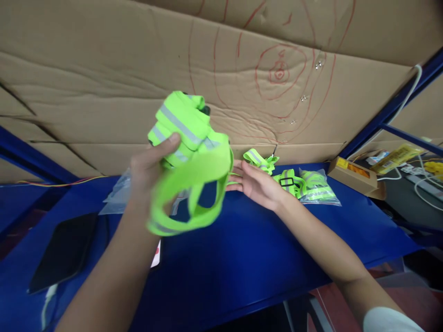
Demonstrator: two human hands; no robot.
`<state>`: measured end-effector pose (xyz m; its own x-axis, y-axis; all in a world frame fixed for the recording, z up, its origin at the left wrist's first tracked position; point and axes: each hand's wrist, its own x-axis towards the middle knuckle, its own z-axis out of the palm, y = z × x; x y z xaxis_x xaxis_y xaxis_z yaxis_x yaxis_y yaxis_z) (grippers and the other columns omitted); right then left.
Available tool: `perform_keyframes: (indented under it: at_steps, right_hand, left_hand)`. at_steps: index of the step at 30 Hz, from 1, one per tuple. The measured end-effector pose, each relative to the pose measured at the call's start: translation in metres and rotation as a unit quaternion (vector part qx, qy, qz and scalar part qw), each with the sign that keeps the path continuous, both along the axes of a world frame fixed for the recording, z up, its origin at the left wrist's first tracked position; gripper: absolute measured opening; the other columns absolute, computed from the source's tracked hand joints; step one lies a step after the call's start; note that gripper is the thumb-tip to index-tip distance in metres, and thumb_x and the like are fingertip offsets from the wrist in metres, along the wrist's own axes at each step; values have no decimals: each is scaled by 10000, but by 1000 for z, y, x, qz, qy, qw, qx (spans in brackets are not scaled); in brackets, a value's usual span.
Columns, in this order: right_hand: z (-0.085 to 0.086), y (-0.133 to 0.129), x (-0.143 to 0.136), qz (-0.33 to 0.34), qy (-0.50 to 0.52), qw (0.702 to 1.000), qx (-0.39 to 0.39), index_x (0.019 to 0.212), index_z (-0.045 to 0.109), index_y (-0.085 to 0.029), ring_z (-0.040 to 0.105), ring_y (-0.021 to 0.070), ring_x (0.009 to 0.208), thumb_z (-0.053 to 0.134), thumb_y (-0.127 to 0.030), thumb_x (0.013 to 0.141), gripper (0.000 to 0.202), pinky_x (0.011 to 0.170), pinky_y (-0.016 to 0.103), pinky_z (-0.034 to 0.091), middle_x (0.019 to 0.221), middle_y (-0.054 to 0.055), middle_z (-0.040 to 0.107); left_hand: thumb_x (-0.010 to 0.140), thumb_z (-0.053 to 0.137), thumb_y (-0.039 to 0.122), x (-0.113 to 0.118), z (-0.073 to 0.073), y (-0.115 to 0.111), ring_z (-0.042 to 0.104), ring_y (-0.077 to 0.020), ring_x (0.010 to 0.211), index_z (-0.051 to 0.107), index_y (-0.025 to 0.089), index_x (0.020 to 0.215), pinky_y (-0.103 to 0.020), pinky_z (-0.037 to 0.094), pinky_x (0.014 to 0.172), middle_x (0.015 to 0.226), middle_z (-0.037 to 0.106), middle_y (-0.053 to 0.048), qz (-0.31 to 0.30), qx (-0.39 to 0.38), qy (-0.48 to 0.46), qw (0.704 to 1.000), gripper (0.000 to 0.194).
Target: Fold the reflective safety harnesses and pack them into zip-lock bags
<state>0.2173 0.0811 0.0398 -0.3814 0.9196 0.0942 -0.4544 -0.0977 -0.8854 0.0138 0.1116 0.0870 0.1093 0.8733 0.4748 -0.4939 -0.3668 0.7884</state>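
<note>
Our left hand (150,161) clasps a neon-green, grey-striped fabric strap bundle (182,124); should be light, floppy, grab its far folds. Our right hand (258,184) is loosely open, seems empty.

Several things are borne by a blue table (242,258). At the left, a dark flat device (65,249) is placed, with a white cable (49,295) plugged in. A clear plastic bag (116,197) is partly hidden behind it. Toward the rear, a neon-green strap bundle (258,159) and a buckled bundle (293,184) are laid, flanked by a filled bag (319,188) and a cardboard box (351,180).
</note>
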Motion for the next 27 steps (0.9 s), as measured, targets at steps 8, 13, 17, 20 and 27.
perform_keyframes:
  at_steps: [8,13,17,20,27]
  right_hand:
    - [12,-21,-12,-23,-7,1000,-18,1237,708,-238,708,263,1153,732,-794,775,723,952,364,594,1204,67,759]
    - [12,-21,-10,-34,-12,999,-32,1153,748,-223,746,250,1040,860,-598,763,553,946,376,602,1116,58,790]
    - [3,-13,-14,-82,-24,994,-75,996,752,-189,738,188,800,945,-382,672,424,825,326,607,900,25,786]
    - [0,-6,-13,-127,-12,987,-98,865,705,-183,723,197,786,931,-323,623,359,799,327,600,781,9,746]
    - [21,-8,9,-3,57,995,-78,837,665,-215,708,222,839,717,-405,789,202,790,360,600,764,9,707]
  left_hand:
    - [704,887,155,12,-14,9,709,-258,1094,530,268,1191,-370,635,848,1269,684,-49,-26,35,-11,999,614]
    - [752,891,271,18,-25,4,706,-226,991,524,302,1255,-318,606,734,1212,662,-32,-51,19,85,995,623]
    - [818,854,265,22,-37,3,711,-231,1059,543,281,1318,-352,606,883,1213,700,-37,122,216,239,939,589]
    - [932,704,152,25,-43,1,619,-236,1357,536,307,1355,-380,534,1109,1482,628,-37,154,361,344,853,481]
    - [899,630,46,23,-37,3,549,-276,1447,466,398,1551,-434,483,1208,1667,441,19,120,391,427,806,759]
